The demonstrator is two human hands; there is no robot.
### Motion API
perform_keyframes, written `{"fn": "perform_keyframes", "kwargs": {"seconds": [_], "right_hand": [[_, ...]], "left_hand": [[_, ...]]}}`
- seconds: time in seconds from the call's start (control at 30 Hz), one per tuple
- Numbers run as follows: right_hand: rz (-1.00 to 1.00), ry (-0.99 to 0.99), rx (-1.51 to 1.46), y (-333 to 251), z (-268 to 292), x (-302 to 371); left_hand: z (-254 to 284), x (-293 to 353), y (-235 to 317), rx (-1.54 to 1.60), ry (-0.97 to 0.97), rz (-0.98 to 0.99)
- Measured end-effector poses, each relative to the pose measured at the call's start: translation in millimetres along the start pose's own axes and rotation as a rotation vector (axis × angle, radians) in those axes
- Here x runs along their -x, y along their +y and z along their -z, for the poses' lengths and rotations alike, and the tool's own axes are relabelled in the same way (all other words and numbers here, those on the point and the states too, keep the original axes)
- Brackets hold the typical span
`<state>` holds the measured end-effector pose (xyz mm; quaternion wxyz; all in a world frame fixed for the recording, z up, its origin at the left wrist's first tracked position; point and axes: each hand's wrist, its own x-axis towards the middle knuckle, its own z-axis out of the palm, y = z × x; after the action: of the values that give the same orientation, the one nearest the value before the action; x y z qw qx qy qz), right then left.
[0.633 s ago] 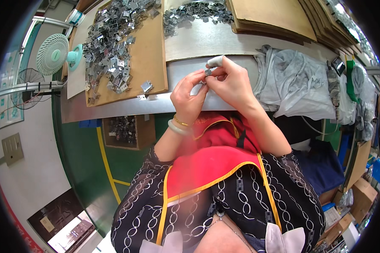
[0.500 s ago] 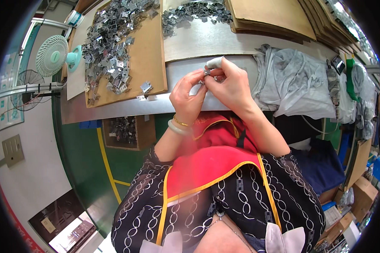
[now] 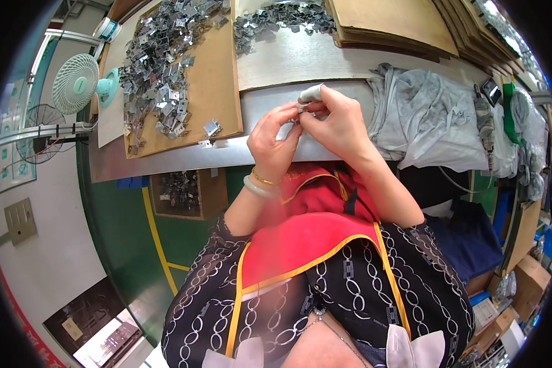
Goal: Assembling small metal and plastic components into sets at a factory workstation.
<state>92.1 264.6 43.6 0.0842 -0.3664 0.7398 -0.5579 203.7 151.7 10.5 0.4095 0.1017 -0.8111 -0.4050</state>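
Observation:
Between my fingertips, above the metal bench top, is a small silvery metal piece, mostly covered by the fingers. My left hand pinches it from the left, and my right hand grips it from the other side, a pale wrap on its index fingertip. Many bent metal brackets lie heaped on a brown board to the left. One bracket sits apart near the board's front corner. Farther back is a second pile of dark metal pieces.
Stacked brown boards stand at the back right. A grey cloth covers the bench's right side, with a power screwdriver beside it. A pale green fan stands at the left. Below the bench edge is a cardboard box of metal parts.
Both hands stay together in nearly the same place. The small metal piece has turned slightly between the fingertips and shows less of its face.

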Motion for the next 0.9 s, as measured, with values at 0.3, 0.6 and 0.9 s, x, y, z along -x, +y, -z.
{"fn": "perform_keyframes", "kwargs": {"seconds": [0.3, 0.6, 0.9], "right_hand": [[0.141, 0.014, 0.173, 6, 8, 5], [-0.262, -0.353, -0.467, 58, 12, 47], [-0.300, -0.357, -0.364, 65, 3, 86]], "left_hand": [[9, -3, 2, -0.006, -0.021, -0.130], [18, 15, 21, 0.041, -0.177, -0.206], [27, 46, 13, 0.059, -0.292, -0.214]]}}
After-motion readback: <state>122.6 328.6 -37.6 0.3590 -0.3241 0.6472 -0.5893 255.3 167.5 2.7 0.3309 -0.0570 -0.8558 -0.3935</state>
